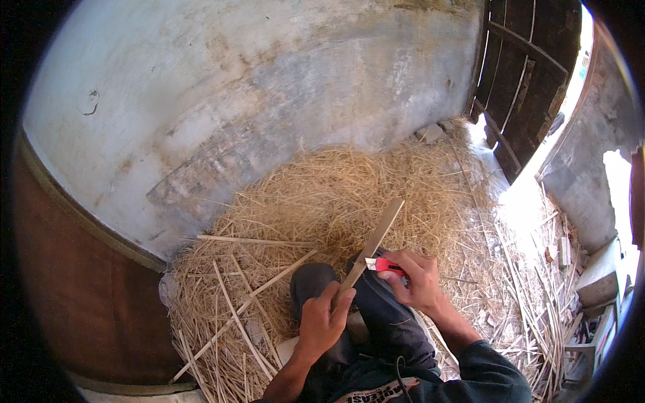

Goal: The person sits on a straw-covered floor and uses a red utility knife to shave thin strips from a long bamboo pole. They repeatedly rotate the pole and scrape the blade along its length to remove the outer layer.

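Against the far side rises a pale, stained plaster wall, the biggest thing in view, curving with the lens. To its right stands a dark wooden door, slatted and partly ajar, with bright daylight beside it. On the left edge a brown, rounded surface bends down toward the floor; what it belongs to cannot be told. At the foot of the wall lies a broad heap of straw-like shavings, spreading over the floor up to the person's legs. Long split wooden strips lie crossed on the left part of the heap, and more strips and scraps lie scattered on the right, near some grey blocks by the edge.

The person sits with dark trousers drawn up, knees pointing at the heap. Over the knees a flat wooden slat slants up and to the right, its upper end free above the shavings. The left hand has its grip clenched around the lower end of the slat. The right hand, just beside it, is grasping a red utility knife, whose pale blade end touches the slat's edge near its middle.
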Available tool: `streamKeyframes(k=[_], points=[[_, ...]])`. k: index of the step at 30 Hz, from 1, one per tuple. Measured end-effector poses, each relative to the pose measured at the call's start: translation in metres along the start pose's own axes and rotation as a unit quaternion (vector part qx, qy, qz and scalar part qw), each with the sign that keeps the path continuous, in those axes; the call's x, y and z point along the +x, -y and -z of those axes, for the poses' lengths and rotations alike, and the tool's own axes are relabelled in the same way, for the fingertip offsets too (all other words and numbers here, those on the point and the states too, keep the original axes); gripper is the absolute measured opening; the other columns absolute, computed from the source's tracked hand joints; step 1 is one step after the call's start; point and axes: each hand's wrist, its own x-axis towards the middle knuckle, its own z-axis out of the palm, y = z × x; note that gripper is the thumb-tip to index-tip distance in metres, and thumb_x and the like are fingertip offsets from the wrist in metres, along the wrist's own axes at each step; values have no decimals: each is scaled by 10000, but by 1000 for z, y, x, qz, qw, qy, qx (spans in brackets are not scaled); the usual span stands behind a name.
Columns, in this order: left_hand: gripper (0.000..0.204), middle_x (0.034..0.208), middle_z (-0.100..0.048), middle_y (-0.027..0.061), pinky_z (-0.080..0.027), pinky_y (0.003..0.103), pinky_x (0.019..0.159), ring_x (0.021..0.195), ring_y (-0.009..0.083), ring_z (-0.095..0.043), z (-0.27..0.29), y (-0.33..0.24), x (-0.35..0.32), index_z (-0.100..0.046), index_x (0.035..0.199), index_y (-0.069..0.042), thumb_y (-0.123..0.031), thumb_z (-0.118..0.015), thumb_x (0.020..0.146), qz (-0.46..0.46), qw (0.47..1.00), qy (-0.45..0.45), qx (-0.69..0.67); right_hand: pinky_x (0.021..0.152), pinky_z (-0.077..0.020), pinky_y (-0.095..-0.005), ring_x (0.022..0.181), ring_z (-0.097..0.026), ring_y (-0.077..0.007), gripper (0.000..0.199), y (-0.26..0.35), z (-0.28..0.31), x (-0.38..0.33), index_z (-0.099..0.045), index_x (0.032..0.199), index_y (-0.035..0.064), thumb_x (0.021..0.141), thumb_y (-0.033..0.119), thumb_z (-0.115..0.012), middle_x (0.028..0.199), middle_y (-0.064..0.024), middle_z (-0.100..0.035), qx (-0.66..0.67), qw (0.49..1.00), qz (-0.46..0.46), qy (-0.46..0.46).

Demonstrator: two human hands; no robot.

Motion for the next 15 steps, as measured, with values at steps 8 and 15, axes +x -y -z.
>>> streamKeyframes(k=[8,15], points=[[345,598,-571,218,-444,419,473,550,389,-662,3,-17,2,-612,918,-8,-331,-675,1021,-17,999,-28,27,553,-536,-366,663,-702,-260,267,6,6,5,-724,1054,73,840,197,-823,838,-84,-705,-19,999,33,18],[347,581,-550,199,-435,388,461,517,349,-658,2,-16,2,-580,885,-12,-316,-672,1026,-23,999,-32,4,542,-528,-360,632,-692,-251,265,3,4,6,-727,1060,92,837,201,-822,816,-62,-702,-36,999,39,5]])
